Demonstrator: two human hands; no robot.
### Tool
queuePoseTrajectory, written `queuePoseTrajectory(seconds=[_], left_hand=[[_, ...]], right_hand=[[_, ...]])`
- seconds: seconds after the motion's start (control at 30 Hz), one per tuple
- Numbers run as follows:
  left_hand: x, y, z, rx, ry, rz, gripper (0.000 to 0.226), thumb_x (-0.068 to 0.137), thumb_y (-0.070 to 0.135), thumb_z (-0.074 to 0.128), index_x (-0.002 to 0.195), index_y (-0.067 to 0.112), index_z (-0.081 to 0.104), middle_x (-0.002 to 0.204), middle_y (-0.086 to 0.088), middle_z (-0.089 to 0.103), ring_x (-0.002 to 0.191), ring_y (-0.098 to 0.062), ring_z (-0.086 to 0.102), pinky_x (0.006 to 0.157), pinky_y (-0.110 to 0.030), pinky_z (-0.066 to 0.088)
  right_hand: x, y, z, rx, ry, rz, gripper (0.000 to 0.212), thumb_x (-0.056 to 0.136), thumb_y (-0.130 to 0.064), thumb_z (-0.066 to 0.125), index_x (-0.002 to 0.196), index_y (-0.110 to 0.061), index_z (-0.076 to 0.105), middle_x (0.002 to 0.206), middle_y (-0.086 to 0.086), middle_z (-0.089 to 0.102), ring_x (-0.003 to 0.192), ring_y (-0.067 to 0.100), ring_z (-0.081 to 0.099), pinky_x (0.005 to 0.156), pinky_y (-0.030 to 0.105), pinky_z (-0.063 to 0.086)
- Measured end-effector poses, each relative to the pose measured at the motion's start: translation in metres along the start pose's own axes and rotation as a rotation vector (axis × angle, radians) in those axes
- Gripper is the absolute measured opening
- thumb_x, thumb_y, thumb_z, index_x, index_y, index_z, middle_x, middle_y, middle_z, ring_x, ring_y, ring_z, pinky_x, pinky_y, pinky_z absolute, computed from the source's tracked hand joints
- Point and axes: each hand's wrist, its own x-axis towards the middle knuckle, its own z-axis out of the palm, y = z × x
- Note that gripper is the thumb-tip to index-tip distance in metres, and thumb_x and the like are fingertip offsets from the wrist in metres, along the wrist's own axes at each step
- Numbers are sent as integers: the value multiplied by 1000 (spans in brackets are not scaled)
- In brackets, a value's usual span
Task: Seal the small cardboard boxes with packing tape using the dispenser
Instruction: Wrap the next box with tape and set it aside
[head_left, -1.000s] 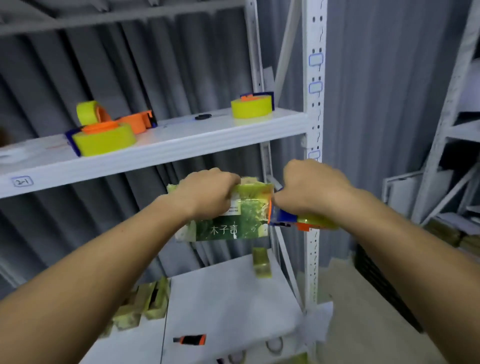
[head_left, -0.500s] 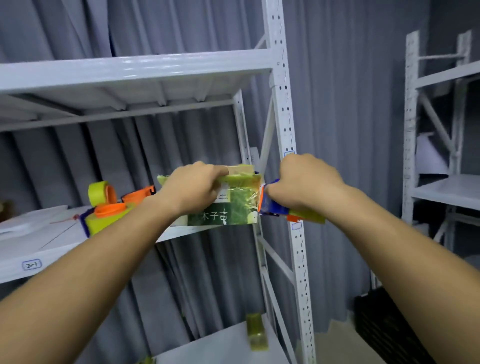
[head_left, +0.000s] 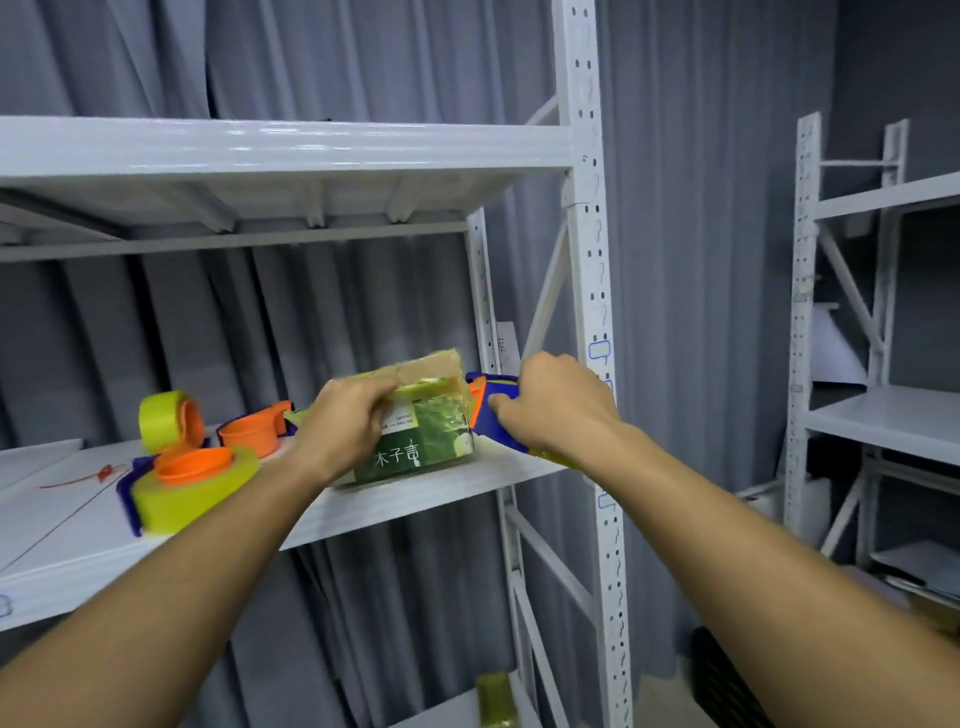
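Note:
A small green printed cardboard box (head_left: 431, 436), wrapped in yellowish tape, sits at the right end of the white middle shelf (head_left: 415, 499). My left hand (head_left: 348, 421) grips its top left corner. My right hand (head_left: 558, 408) grips a blue and orange tape dispenser (head_left: 491, 410) held against the box's right side. The dispenser's yellow roll is mostly hidden under my right wrist.
Three other yellow tape rolls with orange cores lie on the same shelf to the left (head_left: 192, 483) (head_left: 163, 421) (head_left: 254, 434). An upper shelf (head_left: 285, 150) hangs above. A perforated upright post (head_left: 592, 312) stands right behind my right hand. Another taped box (head_left: 496, 699) stands on the lower shelf.
The box and dispenser went up from below the middle shelf to its level, and the box now rests on the shelf's right end. The view tilted upward. Both hands kept their hold.

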Motion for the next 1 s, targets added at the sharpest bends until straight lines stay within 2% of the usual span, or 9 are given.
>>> queuePoseTrajectory(seconds=[0.13,0.2,0.3,0.4,0.53,0.7,0.87,0.93,1.0], left_hand=[[8,-37,16,42,22,-40,24,91,0,60,107,13,73,95,3,60,94,-28,57,99,-43,37],[12,-53,24,68,27,-59,29,89,-1,57,111,12,71,91,7,53,91,-24,52,106,-46,34],[15,-71,30,50,2,-111,26,82,1,54,102,10,67,92,0,57,94,-28,52,110,-48,33],[16,-88,31,-29,0,-162,11,74,14,42,74,15,53,83,2,52,84,-23,45,107,-48,33],[21,-110,35,-166,28,-198,23,75,15,36,57,8,47,69,-4,51,74,-25,44,93,-47,39],[35,-126,49,-310,21,-199,38,86,26,32,68,4,57,96,5,50,97,-18,44,89,-39,37],[42,-134,61,-348,-207,-162,32,84,35,37,71,16,59,127,16,44,118,-16,47,98,-41,40],[42,-133,67,-325,-244,-139,17,80,37,41,83,27,55,144,13,42,130,-17,39,103,-42,33],[42,-133,68,-281,-267,-122,34,76,38,44,110,36,50,149,16,41,136,-14,29,108,-46,24]], right_hand=[[23,-10,23,-11,-33,27,25,89,-38,59,74,-20,48,75,-1,58,74,25,62,59,34,48],[35,-14,29,-48,-28,34,26,88,-38,59,72,-19,49,71,-1,56,66,23,57,55,32,42],[52,-19,36,-92,-21,46,27,89,-39,58,73,-17,52,69,1,57,66,24,56,54,31,39],[65,-22,44,-111,-13,72,27,88,-40,59,75,-17,52,71,1,57,68,23,58,55,30,40],[78,-26,61,-129,-1,101,31,91,-40,60,72,-18,49,71,0,56,67,23,57,56,31,40],[88,-33,84,-127,29,93,37,94,-45,58,71,-20,43,70,0,50,74,30,57,53,28,33],[97,-38,99,-119,65,38,42,95,-46,58,67,-21,39,63,-5,41,58,17,46,47,26,24],[100,-38,103,-117,64,6,38,95,-46,59,73,-19,44,63,-6,42,56,12,42,47,25,25],[104,-38,104,-117,62,-10,38,95,-47,59,74,-17,47,63,-4,45,57,15,46,48,26,27]])
